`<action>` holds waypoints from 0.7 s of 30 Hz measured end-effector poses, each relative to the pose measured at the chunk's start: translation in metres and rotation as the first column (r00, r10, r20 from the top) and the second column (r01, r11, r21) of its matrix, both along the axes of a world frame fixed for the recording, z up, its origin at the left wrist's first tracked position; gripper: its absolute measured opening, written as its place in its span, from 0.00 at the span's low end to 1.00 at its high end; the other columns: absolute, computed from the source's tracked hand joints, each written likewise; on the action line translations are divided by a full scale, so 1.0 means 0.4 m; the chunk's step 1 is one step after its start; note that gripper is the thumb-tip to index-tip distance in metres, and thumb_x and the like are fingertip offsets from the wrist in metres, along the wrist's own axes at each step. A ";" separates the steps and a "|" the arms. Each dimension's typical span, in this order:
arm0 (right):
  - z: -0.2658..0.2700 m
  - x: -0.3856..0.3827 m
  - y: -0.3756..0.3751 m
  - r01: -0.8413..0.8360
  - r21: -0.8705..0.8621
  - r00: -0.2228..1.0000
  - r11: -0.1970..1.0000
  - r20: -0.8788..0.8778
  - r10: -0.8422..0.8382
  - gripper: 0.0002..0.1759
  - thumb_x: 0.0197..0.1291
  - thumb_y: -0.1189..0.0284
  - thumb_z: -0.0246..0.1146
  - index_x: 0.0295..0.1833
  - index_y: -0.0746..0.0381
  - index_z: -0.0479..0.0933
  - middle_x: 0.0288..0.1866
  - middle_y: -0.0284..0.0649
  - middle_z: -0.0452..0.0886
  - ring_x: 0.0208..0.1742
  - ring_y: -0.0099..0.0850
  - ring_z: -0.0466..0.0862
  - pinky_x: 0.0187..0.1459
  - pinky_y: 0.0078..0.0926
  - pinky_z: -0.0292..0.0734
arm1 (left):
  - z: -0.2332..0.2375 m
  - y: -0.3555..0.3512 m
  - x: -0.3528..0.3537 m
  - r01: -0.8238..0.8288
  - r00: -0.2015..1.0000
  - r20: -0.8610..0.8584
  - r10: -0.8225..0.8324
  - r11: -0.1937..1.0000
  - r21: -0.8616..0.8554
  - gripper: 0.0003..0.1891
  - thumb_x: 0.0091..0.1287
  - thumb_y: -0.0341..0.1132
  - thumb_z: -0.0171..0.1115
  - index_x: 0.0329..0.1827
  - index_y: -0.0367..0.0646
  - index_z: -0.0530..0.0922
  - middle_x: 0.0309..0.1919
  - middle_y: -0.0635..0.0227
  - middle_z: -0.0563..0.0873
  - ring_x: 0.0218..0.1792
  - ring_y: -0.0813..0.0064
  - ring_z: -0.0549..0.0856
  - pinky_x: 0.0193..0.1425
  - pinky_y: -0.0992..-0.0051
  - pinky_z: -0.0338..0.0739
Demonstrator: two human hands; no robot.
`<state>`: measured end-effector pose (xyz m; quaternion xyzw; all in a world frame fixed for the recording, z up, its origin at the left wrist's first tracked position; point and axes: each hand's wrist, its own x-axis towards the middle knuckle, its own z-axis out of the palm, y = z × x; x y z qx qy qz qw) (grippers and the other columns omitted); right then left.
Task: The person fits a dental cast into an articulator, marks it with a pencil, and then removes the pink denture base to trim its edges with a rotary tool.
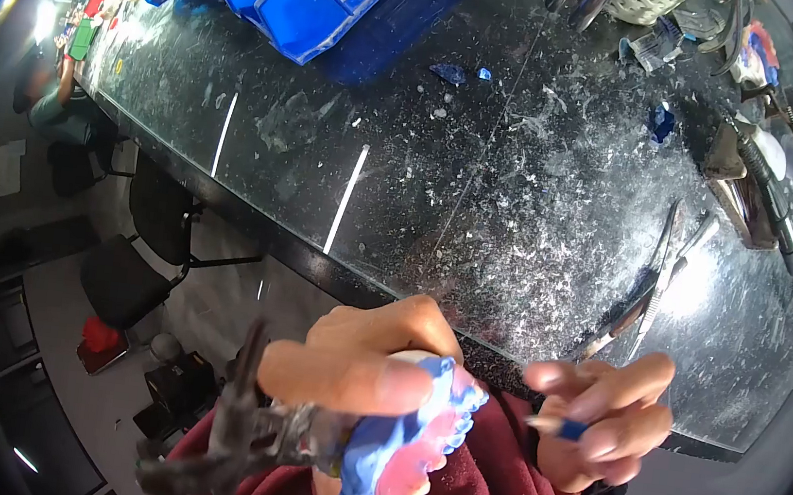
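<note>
A dental model [418,446] in blue and pink, with a row of teeth along its side, is held in the left hand [354,360]. The grip of this hand is closed around the model, and the thumb is laid over its whitish and blue upper part. A dark articulator [238,435] is attached at the model's left side; its frame is blurred. Both are held in front of the worktop's near edge, above a dark red garment [496,494].

By the right hand [607,418], a slim tool [572,430] with a blue section and a pale, blurred tip is gripped between the bent fingers. The tip is pointed toward the model but is kept apart from it. The exact kind of this tool cannot be told.

The black worktop [306,179] is covered with white powder and small crumbs, most thickly near its front edge. Beyond the right hand, some long hand tools [650,296] are laid close together. Farther to the right, a dark handpiece [772,197] is seen, leaned over a metal object. Blue plastic bins [332,1] are placed at the far side, and some blue fragments [448,73] are scattered near them. At the far left, another person [64,117] is seen, and an office chair [160,221] is placed beside the worktop.
</note>
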<state>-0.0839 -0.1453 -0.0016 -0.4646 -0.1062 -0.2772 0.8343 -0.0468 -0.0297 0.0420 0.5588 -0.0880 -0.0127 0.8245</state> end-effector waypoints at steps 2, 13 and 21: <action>0.006 -0.003 0.002 0.041 0.085 0.999 0.996 -0.036 -0.038 0.12 0.66 0.67 0.45 0.39 0.65 0.67 0.37 0.41 0.64 0.35 0.32 0.80 0.48 0.37 0.81 | -0.006 0.005 0.005 0.034 0.998 0.060 -0.036 0.999 0.033 0.29 0.40 0.42 0.73 0.41 0.42 0.66 0.24 0.58 0.73 0.18 0.78 0.72 0.20 0.80 0.67; -0.002 -0.005 -0.011 -0.118 -0.007 0.992 0.993 -0.048 0.118 0.15 0.64 0.65 0.49 0.35 0.68 0.71 0.33 0.43 0.68 0.30 0.35 0.79 0.45 0.42 0.82 | -0.008 0.012 0.008 0.066 0.980 0.178 -0.086 0.991 0.120 0.25 0.42 0.36 0.73 0.42 0.52 0.69 0.27 0.53 0.74 0.17 0.80 0.73 0.17 0.83 0.67; 0.012 -0.018 -0.016 -0.074 -0.168 0.987 0.983 -0.151 0.049 0.17 0.63 0.65 0.50 0.31 0.68 0.74 0.30 0.45 0.71 0.26 0.39 0.82 0.41 0.39 0.83 | -0.012 0.011 0.012 0.034 0.973 0.220 -0.071 0.985 0.170 0.24 0.43 0.31 0.73 0.43 0.59 0.72 0.29 0.50 0.75 0.15 0.81 0.75 0.15 0.85 0.67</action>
